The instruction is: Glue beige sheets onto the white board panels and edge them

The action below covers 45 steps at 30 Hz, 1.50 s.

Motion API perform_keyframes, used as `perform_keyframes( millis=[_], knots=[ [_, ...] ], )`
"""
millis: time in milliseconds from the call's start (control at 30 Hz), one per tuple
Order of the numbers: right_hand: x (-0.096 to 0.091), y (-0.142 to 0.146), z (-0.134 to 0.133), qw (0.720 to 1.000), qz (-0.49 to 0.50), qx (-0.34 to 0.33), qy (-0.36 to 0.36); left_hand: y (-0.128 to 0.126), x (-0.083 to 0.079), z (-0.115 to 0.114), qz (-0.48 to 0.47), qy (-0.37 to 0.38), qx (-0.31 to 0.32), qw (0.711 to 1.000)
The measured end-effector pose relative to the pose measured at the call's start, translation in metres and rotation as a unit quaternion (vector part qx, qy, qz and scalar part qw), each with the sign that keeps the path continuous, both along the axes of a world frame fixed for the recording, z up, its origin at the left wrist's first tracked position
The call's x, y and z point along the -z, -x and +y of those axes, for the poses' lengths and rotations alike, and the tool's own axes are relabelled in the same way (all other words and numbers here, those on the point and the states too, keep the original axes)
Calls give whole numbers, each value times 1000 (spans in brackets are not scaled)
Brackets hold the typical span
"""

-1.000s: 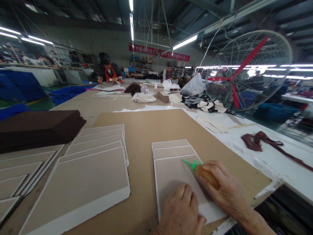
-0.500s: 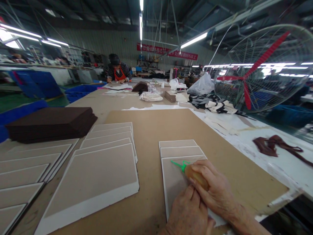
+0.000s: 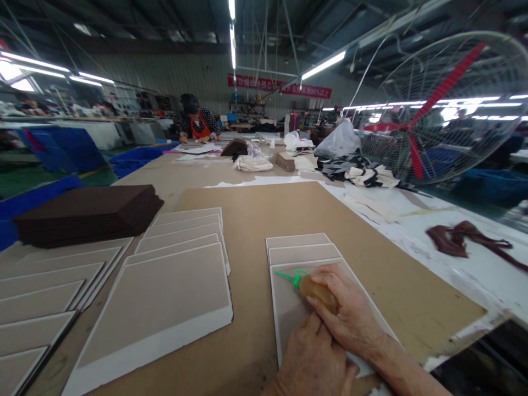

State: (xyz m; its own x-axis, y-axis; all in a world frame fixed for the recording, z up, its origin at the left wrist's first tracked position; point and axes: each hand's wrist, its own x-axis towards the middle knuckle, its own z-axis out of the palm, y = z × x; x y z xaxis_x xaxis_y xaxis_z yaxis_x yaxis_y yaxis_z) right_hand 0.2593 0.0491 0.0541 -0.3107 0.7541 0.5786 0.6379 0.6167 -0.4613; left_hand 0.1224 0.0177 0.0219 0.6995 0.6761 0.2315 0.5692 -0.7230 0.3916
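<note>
My right hand (image 3: pixel 344 302) is wrapped round a squeeze glue bottle (image 3: pixel 318 291), amber-coloured with a green nozzle (image 3: pixel 287 278). The bottle lies tilted low over a beige panel with white edges (image 3: pixel 289 308), and its nozzle points left, the tip close to the panel's left edge. My left hand (image 3: pixel 311 357) is closed over the lower part of this panel, its fingers curled together against my right hand. What its fingertips hold, if anything, is hidden. Two similar panels (image 3: pixel 303 253) overlap behind the top one, stepped back.
Left of my hands lie fanned larger beige panels (image 3: pixel 165 302) and further panels (image 3: pixel 37 297). A dark brown stack (image 3: pixel 91 212) stands behind them. Brown straps (image 3: pixel 449 239) lie right, near a large fan (image 3: pixel 412 129). A person (image 3: pixel 198 124) works at the table's far end.
My right hand and the glue bottle have moved left across the panel, bringing the nozzle tip nearer its left edge. My left hand has shifted slightly left and stays closed.
</note>
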Motion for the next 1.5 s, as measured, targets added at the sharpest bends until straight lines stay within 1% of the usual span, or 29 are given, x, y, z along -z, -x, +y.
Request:
perform_keyframes(
  millis=[133, 200, 300, 400, 500, 633, 733, 833, 933, 1033, 1133, 1200, 1267, 1333, 1500],
  knots=[
    [1, -2, 0, 998, 48, -2, 31, 0, 3, 2, 20, -10, -5, 1000],
    [3, -10, -1, 994, 94, 22, 58, -1, 2, 4, 40, -8, -8, 999],
    [7, -36, -2, 974, 167, 100, 113, -1, -2, 5, 70, -17, 0, 997],
    [10, -69, 0, 942, 216, 195, 166, 0, -5, 5, 61, -31, 4, 998],
    [10, -98, 7, 922, 224, 272, 163, 1, -5, 6, 41, -8, 2, 999],
    [11, -120, 21, 922, 167, 323, 131, 1, -11, 8, 57, 49, 5, 997],
    [13, -124, 30, 928, 130, 328, 120, 0, -18, 8, 70, 87, -2, 994],
    [14, -123, 35, 935, 111, 322, 102, 0, -20, 7, 68, 99, -16, 993],
    [12, -119, 36, 939, 95, 319, 89, 2, -16, 6, 54, 72, -51, 995],
    [9, -112, 34, 946, 79, 301, 94, 5, -7, 8, 59, 12, -99, 993],
    [6, -105, 33, 954, 59, 278, 92, 8, -1, 12, 73, -41, -121, 989],
    [6, -100, 34, 961, 42, 258, 85, 9, -1, 14, 67, -35, -136, 988],
    [5, -97, 37, 968, 24, 237, 78, 10, -3, 15, 59, -7, -151, 987],
    [3, -93, 39, 972, 12, 222, 73, 10, -7, 14, 63, 5, -160, 985],
    [-2, -77, 44, 978, 2, 191, 79, 10, -11, 12, 62, -16, -198, 978]
  ],
)
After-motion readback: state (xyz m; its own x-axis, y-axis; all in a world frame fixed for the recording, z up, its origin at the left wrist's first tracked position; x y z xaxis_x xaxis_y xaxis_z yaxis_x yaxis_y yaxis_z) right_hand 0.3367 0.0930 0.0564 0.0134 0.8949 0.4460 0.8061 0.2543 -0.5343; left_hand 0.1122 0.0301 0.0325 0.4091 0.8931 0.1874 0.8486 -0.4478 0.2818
